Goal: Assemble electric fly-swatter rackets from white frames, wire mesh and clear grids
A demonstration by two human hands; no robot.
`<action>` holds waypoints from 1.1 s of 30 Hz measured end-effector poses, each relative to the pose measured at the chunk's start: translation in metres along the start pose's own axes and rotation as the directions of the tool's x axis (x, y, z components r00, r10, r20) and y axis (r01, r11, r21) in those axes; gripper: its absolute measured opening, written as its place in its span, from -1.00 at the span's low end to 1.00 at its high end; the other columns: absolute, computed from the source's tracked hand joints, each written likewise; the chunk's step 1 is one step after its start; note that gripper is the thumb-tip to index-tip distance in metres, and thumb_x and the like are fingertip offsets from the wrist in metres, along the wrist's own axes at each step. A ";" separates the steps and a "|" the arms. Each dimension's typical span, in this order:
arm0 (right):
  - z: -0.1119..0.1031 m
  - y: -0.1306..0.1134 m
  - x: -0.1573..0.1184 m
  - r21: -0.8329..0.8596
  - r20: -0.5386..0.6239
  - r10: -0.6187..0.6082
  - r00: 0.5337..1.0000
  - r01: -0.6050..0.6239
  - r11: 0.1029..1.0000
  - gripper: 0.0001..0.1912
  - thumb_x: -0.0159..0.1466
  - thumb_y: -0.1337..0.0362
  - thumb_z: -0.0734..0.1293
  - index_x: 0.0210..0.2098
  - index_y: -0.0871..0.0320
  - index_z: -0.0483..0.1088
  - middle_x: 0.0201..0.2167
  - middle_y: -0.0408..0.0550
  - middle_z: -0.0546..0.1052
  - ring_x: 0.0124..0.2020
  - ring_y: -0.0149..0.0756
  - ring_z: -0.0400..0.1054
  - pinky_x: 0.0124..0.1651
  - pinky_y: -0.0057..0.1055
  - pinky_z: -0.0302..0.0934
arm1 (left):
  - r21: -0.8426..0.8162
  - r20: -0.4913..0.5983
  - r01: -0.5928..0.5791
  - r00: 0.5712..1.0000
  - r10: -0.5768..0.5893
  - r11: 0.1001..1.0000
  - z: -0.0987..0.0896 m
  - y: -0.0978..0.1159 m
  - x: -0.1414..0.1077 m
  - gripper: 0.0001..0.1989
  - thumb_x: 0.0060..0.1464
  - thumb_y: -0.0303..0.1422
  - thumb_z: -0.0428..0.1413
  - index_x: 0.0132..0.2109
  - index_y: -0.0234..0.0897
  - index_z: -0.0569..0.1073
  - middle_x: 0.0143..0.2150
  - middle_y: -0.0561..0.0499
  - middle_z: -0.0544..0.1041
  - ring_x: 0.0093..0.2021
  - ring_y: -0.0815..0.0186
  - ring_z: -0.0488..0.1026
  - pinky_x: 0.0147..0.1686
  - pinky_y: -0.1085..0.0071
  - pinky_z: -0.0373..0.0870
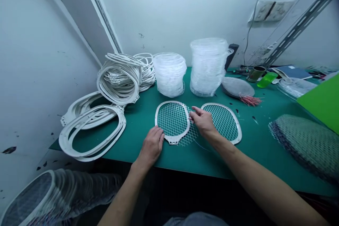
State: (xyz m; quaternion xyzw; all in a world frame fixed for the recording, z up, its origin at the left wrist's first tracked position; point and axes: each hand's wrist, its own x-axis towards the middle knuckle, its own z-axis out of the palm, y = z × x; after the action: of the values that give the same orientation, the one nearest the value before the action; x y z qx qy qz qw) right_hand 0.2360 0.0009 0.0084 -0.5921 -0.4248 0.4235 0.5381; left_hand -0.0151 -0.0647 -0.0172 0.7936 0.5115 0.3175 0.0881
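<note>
A white oval plastic frame [172, 137] lies on the green table, its tab toward me. White diamond mesh [192, 136] sits under it and sticks out past its right and lower right edge. My left hand [152, 144] has its fingers curled onto the frame's lower left rim. At the right rim, my right hand [203, 120] is closed with thumb and fingers pinched at the mesh edge; the fingertips partly cover the spot. Just right of that hand lies a second white frame [236, 122] with mesh across it, partly hidden by my wrist.
Loose white frames [92, 127] are piled at left. Two stacks of clear rings [169, 74] stand behind. A round grey disc [237, 87] holds red strands [250, 100]. A mesh stack [309, 141] lies at right, near a green sheet [324, 102]. Meshed frames [66, 190] stand below the table.
</note>
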 end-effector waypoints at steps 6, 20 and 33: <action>-0.004 -0.001 -0.011 0.163 -0.064 0.073 0.995 -0.061 0.985 -0.42 0.08 0.15 0.52 0.05 0.31 0.53 -0.37 -0.03 0.60 -0.46 -0.34 0.42 -0.44 -0.42 0.33 | -0.293 0.051 0.301 0.953 -0.300 0.908 -0.012 0.019 -0.024 -0.47 0.36 -0.21 0.08 0.40 -0.22 0.26 0.22 -0.19 0.53 0.26 0.07 0.46 0.19 0.09 0.48; 0.003 -0.002 0.000 -0.217 0.176 -0.017 0.984 0.056 0.975 -0.34 0.16 0.11 0.44 0.18 0.34 0.49 -0.53 -0.17 0.50 -0.53 -0.34 0.32 -0.35 -0.34 0.33 | -0.580 0.038 0.540 0.766 -0.642 0.610 -0.003 -0.008 0.052 -0.56 0.13 -0.33 0.25 0.15 -0.37 0.52 -0.16 -0.14 0.67 -0.35 0.20 0.65 -0.30 0.30 0.61; 0.009 0.002 0.007 -0.121 0.198 0.049 0.979 -0.025 0.992 -0.22 0.14 0.10 0.46 0.29 0.32 0.39 -0.33 -0.07 0.58 -0.42 -0.32 0.39 -0.31 -0.35 0.36 | -0.210 -0.153 0.471 0.850 -0.504 0.857 -0.013 0.011 0.036 -0.64 0.26 -0.23 0.15 0.13 -0.28 0.53 0.01 -0.19 0.61 -0.20 0.13 0.63 -0.12 0.17 0.59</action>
State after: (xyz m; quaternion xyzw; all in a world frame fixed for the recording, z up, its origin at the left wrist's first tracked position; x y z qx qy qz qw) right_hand 0.2295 0.0101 0.0052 -0.5849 -0.4901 0.4651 0.4487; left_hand -0.0048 -0.0413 0.0131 0.5909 0.6747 0.4045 0.1786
